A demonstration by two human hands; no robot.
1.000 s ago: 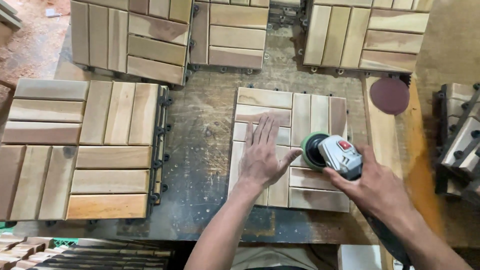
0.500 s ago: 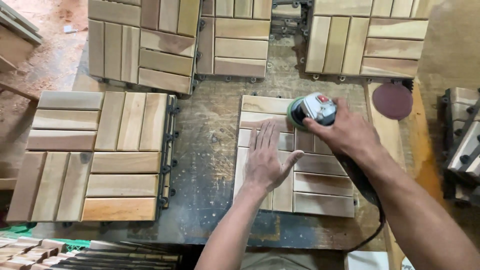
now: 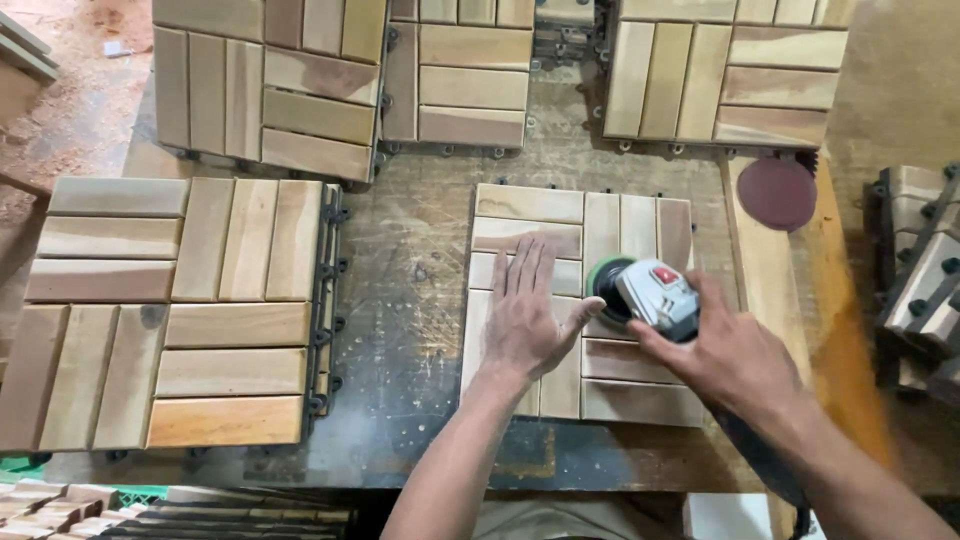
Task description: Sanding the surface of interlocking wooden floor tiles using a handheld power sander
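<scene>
A square wooden slat tile lies on the scuffed workbench in front of me. My left hand rests flat on its left half, fingers spread, pressing it down. My right hand grips a grey sander with a green-rimmed round pad. The pad sits on the slats near the tile's middle, just right of my left thumb. The sander's cable runs back under my right forearm.
Two stacked slat tiles lie at the left. More tiles line the far edge. A dark red sanding disc sits on a plank at the right. Stacked tiles on edge stand at far right.
The sander went from the tile's right middle up to its top edge, then came back down to the middle. My left hand stayed flat on the tile.
</scene>
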